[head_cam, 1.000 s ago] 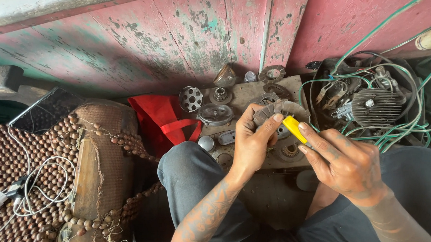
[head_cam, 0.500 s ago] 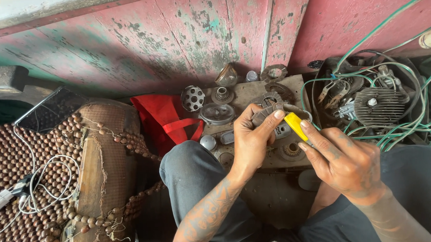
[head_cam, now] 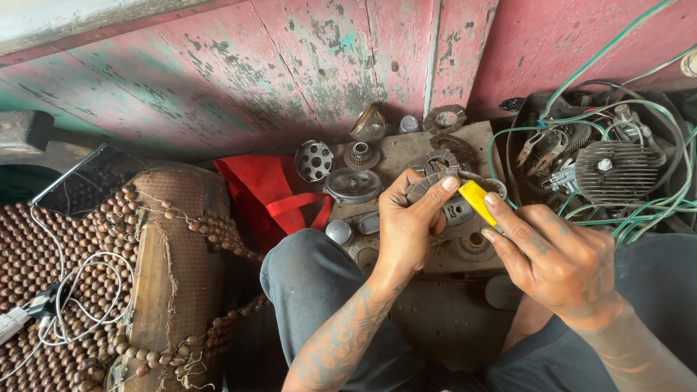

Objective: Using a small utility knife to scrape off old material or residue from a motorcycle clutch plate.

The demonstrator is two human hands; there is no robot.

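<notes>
Fingers of left hand [head_cam: 407, 229] clasp toothed disc [head_cam: 433, 187]; right hand [head_cam: 555, 258] pinches yellow tool [head_cam: 476, 201] (slanting up-left).

Yellow tool [head_cam: 478, 201], red bag [head_cam: 270, 197], green wires [head_cam: 642, 209], peeling pink wall [head_cam: 297, 59].

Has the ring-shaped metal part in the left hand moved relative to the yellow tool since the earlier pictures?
No. The ring-shaped part stays against the yellow tool, in the left hand.

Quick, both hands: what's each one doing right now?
Left hand: closed, holding a round toothed disc.
Right hand: closed, holding a yellow-handled tool against the disc.
</notes>
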